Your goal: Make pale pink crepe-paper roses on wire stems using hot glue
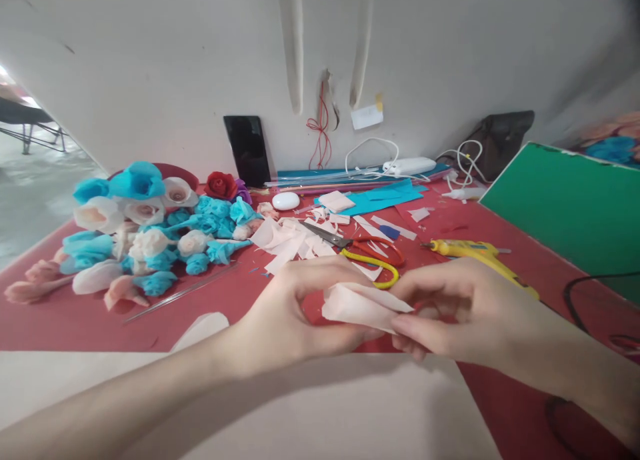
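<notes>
A pale pink piece of crepe paper [357, 303], curled and folded, is held low over the table between both hands. My left hand [295, 310] curves around it, with the thumb beneath and the fingers along its upper side. At the paper's right end, my right hand [460, 307] pinches it between thumb and fingers. Just beyond my hands are scissors [370, 250] with red and yellow handles, lying partly on pale paper scraps [287, 240]. A yellow glue gun [470, 250] rests behind my right hand.
Blue and pale paper flowers [145, 227] crowd the left side, near a thin metal rod [180, 292]. Blue paper strips [385, 197] and a white cable [373, 140] lie at the back. A phone [247, 150] leans on the wall. A green board [565, 213] stands right.
</notes>
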The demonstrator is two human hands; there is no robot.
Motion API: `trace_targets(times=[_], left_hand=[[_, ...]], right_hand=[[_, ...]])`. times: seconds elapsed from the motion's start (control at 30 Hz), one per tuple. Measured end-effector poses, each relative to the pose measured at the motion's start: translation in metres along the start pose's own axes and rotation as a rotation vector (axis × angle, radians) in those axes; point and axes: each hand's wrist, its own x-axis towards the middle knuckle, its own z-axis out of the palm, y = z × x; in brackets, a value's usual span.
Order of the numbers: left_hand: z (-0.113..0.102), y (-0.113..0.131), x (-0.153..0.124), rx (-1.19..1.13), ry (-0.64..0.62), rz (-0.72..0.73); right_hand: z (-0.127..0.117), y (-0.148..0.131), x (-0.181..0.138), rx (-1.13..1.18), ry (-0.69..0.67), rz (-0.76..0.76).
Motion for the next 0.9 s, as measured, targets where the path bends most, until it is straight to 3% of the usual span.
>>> trace_targets(times=[0.2, 0.5, 0.7, 0.9], left_hand=[[0.000, -0.005, -0.001, 0.248, -0.048, 0.244], [-0.002, -0.007, -0.001, 0.488, -0.017, 0.467], [-0.004, -0.005, -0.003, 0.574, -0.008, 0.475], [-0.002, -0.004, -0.001, 0.395, -0.056, 0.431]], right_hand=[[0.001, 0.011, 0.007, -0.192, 0.057, -0.135], [0.003, 0.016, 0.006, -0.218, 0.102, -0.209], [0.005, 0.016, 0.005, -0.220, 0.116, -0.207], [0.004, 0.018, 0.004, -0.215, 0.075, -0.225]])
